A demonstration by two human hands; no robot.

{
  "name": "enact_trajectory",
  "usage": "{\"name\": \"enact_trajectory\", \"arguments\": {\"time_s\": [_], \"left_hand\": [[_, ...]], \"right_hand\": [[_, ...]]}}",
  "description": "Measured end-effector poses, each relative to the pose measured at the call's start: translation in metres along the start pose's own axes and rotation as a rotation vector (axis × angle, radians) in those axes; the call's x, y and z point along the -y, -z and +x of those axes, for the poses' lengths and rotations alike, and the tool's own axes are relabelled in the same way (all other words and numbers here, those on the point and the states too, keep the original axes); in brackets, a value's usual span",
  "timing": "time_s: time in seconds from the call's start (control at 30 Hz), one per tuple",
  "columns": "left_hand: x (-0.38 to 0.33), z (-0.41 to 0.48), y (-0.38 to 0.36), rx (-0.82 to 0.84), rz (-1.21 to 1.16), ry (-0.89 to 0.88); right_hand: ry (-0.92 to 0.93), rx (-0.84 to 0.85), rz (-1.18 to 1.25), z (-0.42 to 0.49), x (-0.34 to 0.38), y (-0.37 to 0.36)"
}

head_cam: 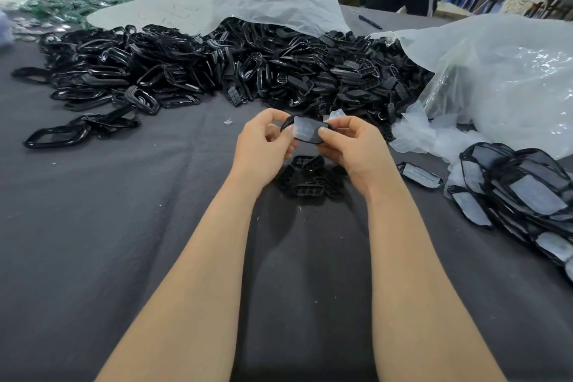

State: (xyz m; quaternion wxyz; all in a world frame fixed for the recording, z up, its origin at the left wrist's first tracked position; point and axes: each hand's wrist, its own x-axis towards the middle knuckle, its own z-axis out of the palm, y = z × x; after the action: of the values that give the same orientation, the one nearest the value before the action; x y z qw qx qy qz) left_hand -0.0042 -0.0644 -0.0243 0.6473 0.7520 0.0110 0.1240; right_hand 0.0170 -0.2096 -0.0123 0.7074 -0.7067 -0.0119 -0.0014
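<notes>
I see L hand [263, 143] + R hand [353, 146] pinching glossy black oval shell [305, 133] (frosted film on face) above dark cloth table [124, 226]; ribbed inserts [310, 178] beneath.

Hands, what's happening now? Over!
Left hand and right hand both pinching film-covered black piece. Small black parts heaped just beneath. Nothing blocking.

Forearms bare, stretched forward; left hand [263, 141] and right hand [352, 146] close together, fingers curled, thumbs pinching.

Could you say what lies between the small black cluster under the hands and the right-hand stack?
A single black frame with pale insert, on the cloth; head view.
</notes>
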Motion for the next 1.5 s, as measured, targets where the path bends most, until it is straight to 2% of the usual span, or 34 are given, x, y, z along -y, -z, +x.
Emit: {"name": "enact_trajectory", "arguments": {"time_s": [0.17, 0.37, 0.6, 0.83, 1.0, 1.17, 1.3, 1.5], "left_hand": [[0.000, -0.001, -0.001, -0.018, 0.043, 0.004], [-0.001, -0.002, 0.000, -0.039, -0.039, 0.043], [-0.002, -0.002, -0.004, -0.074, -0.034, 0.032], [-0.001, -0.002, -0.004, -0.087, 0.028, 0.028], [-0.002, -0.002, -0.003, -0.119, -0.022, 0.061], [-0.007, -0.006, -0.006, -0.044, 0.025, 0.042], [-0.009, -0.007, -0.007, -0.046, 0.018, 0.043], [-0.008, -0.007, -0.005, -0.006, -0.006, 0.070]], "right_hand": [[0.057, -0.055, -0.108, -0.001, -0.001, -0.005], [0.000, -0.016, 0.035, -0.003, 0.000, -0.009], [0.105, -0.050, -0.195, 0.000, -0.003, -0.010], [0.058, -0.025, -0.089, -0.005, 0.001, -0.012], [0.103, 0.013, -0.200, -0.008, 0.003, -0.016], [0.121, 0.028, -0.179, -0.008, 0.004, -0.014], [0.131, 0.048, -0.198, -0.009, 0.004, -0.014], [0.169, -0.046, -0.276, -0.007, 0.001, -0.017]]}}
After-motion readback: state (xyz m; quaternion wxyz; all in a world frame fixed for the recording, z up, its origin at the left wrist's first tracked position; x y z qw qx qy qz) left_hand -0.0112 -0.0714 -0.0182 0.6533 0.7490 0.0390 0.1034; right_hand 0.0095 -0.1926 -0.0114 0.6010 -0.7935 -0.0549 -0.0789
